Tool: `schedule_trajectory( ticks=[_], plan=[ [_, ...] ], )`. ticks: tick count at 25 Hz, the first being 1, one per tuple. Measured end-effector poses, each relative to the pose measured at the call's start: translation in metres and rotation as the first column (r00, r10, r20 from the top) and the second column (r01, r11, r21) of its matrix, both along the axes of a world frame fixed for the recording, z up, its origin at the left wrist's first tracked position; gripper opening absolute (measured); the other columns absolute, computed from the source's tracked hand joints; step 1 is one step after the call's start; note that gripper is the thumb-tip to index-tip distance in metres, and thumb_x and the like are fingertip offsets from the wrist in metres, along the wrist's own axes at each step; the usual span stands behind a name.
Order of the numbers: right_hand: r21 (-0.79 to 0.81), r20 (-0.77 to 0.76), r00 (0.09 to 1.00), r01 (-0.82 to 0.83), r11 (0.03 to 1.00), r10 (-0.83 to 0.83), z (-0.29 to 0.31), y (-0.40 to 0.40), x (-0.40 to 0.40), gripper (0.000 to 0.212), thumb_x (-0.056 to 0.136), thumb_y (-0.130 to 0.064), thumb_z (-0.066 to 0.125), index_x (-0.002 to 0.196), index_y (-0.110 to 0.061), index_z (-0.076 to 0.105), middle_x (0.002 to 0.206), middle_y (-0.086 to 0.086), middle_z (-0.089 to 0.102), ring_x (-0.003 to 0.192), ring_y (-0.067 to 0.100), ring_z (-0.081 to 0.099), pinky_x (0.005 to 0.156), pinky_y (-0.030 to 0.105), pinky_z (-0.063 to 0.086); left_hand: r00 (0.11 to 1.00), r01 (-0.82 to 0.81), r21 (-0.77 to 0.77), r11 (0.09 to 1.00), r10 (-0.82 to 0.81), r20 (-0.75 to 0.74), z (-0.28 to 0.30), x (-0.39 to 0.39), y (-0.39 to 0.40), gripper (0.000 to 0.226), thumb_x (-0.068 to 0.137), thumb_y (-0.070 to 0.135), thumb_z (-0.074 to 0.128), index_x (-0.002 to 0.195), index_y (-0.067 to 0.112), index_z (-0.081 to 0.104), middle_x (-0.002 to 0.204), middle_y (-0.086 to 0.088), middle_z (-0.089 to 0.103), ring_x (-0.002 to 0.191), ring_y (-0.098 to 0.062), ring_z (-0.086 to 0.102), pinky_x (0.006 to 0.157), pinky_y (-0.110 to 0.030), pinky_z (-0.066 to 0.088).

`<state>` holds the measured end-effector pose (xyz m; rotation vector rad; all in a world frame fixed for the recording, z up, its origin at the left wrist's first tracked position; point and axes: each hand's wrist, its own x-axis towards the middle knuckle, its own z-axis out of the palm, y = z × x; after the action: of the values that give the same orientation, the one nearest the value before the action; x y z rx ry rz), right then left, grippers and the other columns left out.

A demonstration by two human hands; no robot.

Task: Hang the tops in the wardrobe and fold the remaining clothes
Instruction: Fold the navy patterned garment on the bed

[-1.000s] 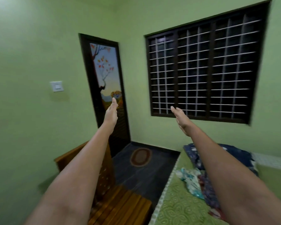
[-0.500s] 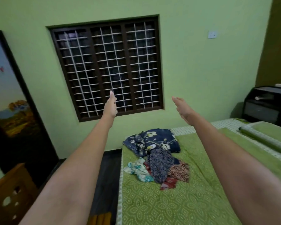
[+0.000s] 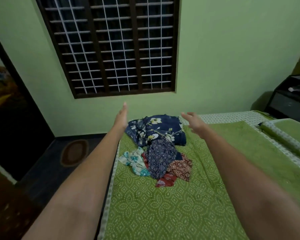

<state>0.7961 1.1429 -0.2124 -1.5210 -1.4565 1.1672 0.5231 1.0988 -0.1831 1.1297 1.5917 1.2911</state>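
While both arms reach out, clothes pile (image 3: 158,148) lies beyond left hand (image 3: 121,116).

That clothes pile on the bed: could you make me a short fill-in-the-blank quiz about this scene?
1. The clothes pile lies on a ____ bedspread.
2. The left hand and right hand hold ____.
3. The wall above the bed has a barred ____.

Missing words: green; nothing; window
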Motion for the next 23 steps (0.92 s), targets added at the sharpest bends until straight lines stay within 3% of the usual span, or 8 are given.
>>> schedule_trajectory(
  ticks=[3,8,10,12,16,18,20,23],
  plan=[
    [-0.065,0.184,0.982,-0.026,0.998,0.038,-0.056,0.054,-0.003,0.035,0.093,-0.016,0.059,0.125,-0.004,0.05,0.107,0.016,0.062,0.072,0.019,0.058,0.062,0.033,0.05,0.999,-0.018,-0.121,0.992,0.023,0.033,-0.054,0.013,0.037,0.07,0.096,0.06,0.028,0.151,0.018,0.023,0.157,-0.005,0.024,0.141,-0.029,0.029,0.107,-0.045,0.035],
    [-0.169,0.495,0.834,-0.184,0.968,0.245,-0.173,0.116,-0.014,0.025,0.098,-0.008,0.043,0.119,-0.005,0.056,0.111,0.017,0.063,0.072,0.021,0.051,0.052,0.021,0.041,0.999,-0.021,-0.344,0.939,0.008,-0.041,-0.182,0.023,0.095,0.053,0.1,0.041,0.042,0.144,0.014,0.036,0.147,-0.006,0.038,0.13,-0.029,0.043,0.1,-0.042,0.045],
    [-0.21,0.537,0.798,-0.188,0.959,0.274,-0.23,0.138,-0.02,0.025,0.097,-0.008,0.043,0.117,-0.011,0.058,0.112,0.015,0.064,0.071,0.019,0.054,0.056,0.026,0.043,0.997,-0.028,-0.419,0.908,-0.002,-0.072,-0.243,0.027,0.125,0.046,0.1,0.033,0.046,0.14,0.011,0.043,0.144,-0.007,0.043,0.125,-0.029,0.048,0.098,-0.04,0.047],
    [-0.281,0.596,0.726,-0.214,0.936,0.344,-0.296,0.164,-0.027,0.03,0.096,-0.006,0.046,0.122,-0.014,0.057,0.12,0.013,0.06,0.086,0.021,0.058,0.07,0.029,0.047,0.998,-0.011,-0.487,0.873,-0.02,-0.06,-0.313,0.034,0.157,0.042,0.099,0.028,0.048,0.136,0.008,0.048,0.141,-0.01,0.046,0.121,-0.03,0.052,0.096,-0.043,0.049],
    [-0.349,0.723,0.502,-0.327,0.878,0.474,-0.414,0.185,-0.045,0.045,0.091,-0.007,0.055,0.135,-0.014,0.047,0.135,0.009,0.047,0.117,0.027,0.052,0.098,0.037,0.046,0.992,0.092,-0.669,0.737,-0.006,0.13,-0.451,0.059,0.196,0.042,0.099,0.006,0.047,0.14,0.006,0.042,0.148,-0.012,0.035,0.125,-0.037,0.048,0.097,-0.049,0.048],
    [-0.335,0.777,0.391,-0.406,0.85,0.493,-0.455,0.191,-0.053,0.055,0.088,-0.01,0.06,0.139,-0.018,0.04,0.142,0.007,0.038,0.122,0.029,0.048,0.097,0.041,0.044,0.985,0.125,-0.697,0.706,-0.002,0.174,-0.502,0.071,0.208,0.054,0.094,-0.005,0.05,0.144,0.01,0.035,0.15,-0.01,0.03,0.127,-0.037,0.045,0.095,-0.05,0.049],
    [-0.287,0.814,0.324,-0.496,0.819,0.482,-0.482,0.209,-0.062,0.076,0.082,0.002,0.062,0.145,-0.023,0.028,0.151,0.004,0.023,0.125,0.031,0.042,0.094,0.042,0.046,0.993,0.121,-0.658,0.743,-0.101,0.069,-0.541,0.079,0.224,0.063,0.087,-0.003,0.062,0.143,0.011,0.035,0.142,-0.008,0.041,0.122,-0.029,0.048,0.098,-0.047,0.047],
    [-0.246,0.907,0.135,-0.601,0.761,0.399,-0.501,0.246,-0.075,0.096,0.073,0.011,0.065,0.148,-0.03,0.021,0.156,0.001,0.003,0.132,0.033,0.03,0.1,0.043,0.043,0.964,0.098,-0.615,0.782,-0.227,-0.135,-0.566,0.086,0.243,0.062,0.078,0.009,0.074,0.131,0.008,0.043,0.118,-0.005,0.057,0.105,-0.022,0.054,0.091,-0.035,0.048]
  ],
)
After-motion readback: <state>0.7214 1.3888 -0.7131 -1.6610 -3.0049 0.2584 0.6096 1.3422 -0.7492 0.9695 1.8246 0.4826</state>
